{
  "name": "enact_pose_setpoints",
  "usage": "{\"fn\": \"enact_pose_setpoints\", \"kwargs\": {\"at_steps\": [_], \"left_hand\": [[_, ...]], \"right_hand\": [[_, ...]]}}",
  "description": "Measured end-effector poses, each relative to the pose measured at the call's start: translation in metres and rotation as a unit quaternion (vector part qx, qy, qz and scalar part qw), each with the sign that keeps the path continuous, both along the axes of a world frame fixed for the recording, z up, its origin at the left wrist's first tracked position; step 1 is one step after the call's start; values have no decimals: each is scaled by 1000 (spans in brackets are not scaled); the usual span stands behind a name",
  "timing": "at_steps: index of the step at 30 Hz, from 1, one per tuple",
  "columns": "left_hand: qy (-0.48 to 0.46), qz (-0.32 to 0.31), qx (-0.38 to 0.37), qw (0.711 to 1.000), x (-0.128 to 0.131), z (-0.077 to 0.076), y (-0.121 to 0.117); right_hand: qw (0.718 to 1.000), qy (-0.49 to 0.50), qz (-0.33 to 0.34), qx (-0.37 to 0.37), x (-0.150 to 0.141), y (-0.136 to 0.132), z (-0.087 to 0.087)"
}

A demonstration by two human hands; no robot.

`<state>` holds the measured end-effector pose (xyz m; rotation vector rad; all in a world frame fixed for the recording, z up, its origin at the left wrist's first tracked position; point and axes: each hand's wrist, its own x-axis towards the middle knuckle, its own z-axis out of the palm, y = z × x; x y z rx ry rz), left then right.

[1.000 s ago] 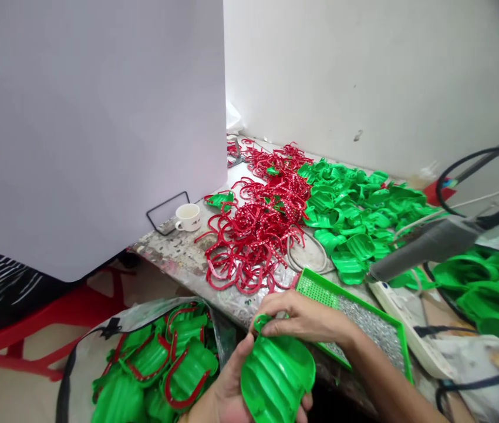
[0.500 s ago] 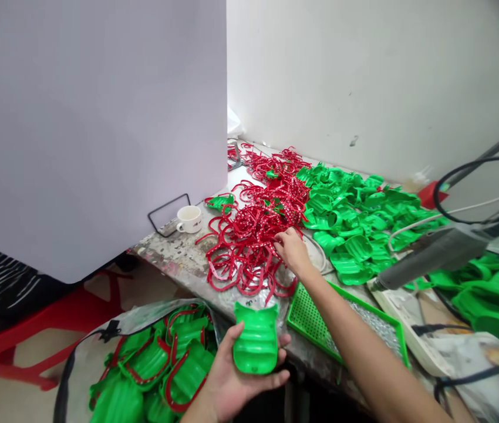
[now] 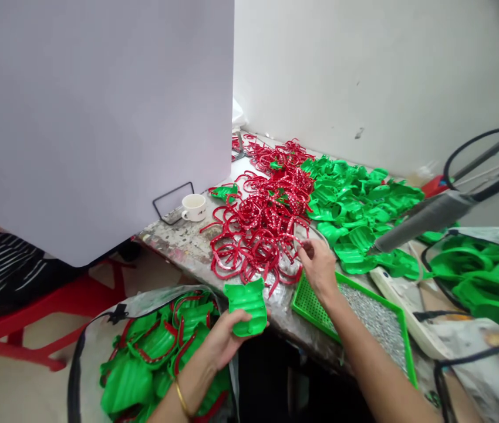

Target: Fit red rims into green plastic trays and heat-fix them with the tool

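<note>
My left hand (image 3: 227,338) is closed around a curved, ribbed green plastic shell (image 3: 249,308), thumb on its inner face, just off the table's front edge. A pinch of my right hand (image 3: 317,264) has hold of a curved red plastic strip (image 3: 296,239) with pale dots, at the near right side of the heap of red strips (image 3: 258,217). Part of that strip blends with the heap. Below my right wrist lies a green perforated tray (image 3: 311,308) with many small metal pieces (image 3: 373,320) in it.
Green shells (image 3: 355,200) are piled at the back right. A grey-handled tool (image 3: 425,220) hangs over them. A white cup (image 3: 194,208) stands by the grey partition (image 3: 100,117). A bag (image 3: 86,352) of red-edged green shells sits at lower left, near a red stool (image 3: 20,329).
My right hand has moved right and slightly down from the red heap, with a strip in its fingers. My left hand has tilted the green shell and shifted it up and left.
</note>
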<state>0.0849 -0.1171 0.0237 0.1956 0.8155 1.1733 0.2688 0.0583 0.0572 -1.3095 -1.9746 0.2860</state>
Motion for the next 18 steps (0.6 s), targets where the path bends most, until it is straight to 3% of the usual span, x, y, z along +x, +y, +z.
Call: {"fn": "enact_pose_setpoints", "kwargs": {"at_steps": [10, 14, 18], "left_hand": [[25, -44, 58, 997, -5, 5, 13], [-9, -61, 80, 995, -3, 13, 10], [-18, -68, 84, 994, 0, 23, 11]], "right_hand": [[994, 95, -48, 30, -20, 24, 6], [986, 137, -73, 56, -11, 23, 26], [992, 98, 33, 69, 4, -6, 57]]}}
